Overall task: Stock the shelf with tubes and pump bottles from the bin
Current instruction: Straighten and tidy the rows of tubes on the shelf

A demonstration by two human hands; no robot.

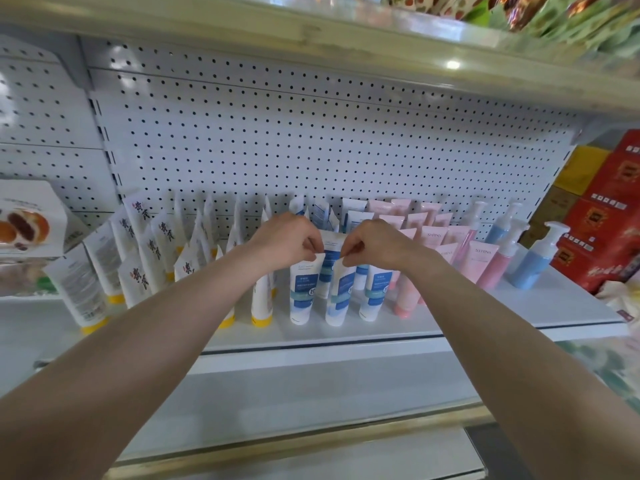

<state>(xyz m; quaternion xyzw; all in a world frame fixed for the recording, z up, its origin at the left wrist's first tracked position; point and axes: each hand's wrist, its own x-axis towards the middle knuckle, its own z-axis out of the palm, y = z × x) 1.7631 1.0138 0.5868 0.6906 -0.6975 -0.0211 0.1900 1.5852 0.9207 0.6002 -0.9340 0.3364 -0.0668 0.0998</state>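
Both my hands are over the white shelf point(485, 320), at the row of white-and-blue tubes. My left hand point(287, 240) pinches the top edge of one white-and-blue tube point(303, 292), which stands cap-down at the shelf's front. My right hand point(374, 242) pinches the top of the neighbouring white-and-blue tube point(341, 296), also cap-down. More blue tubes stand behind and to the right. White tubes with yellow caps point(104, 271) fill the left side. Pink tubes point(429, 233) and pink and blue pump bottles point(533, 258) stand on the right. The bin is out of view.
A white pegboard point(311, 140) backs the shelf. A pastry box point(27, 220) sits at far left, red cartons point(606, 216) at far right. An upper shelf point(381, 36) overhangs with snack bags. A lower shelf edge point(311, 441) lies below my arms.
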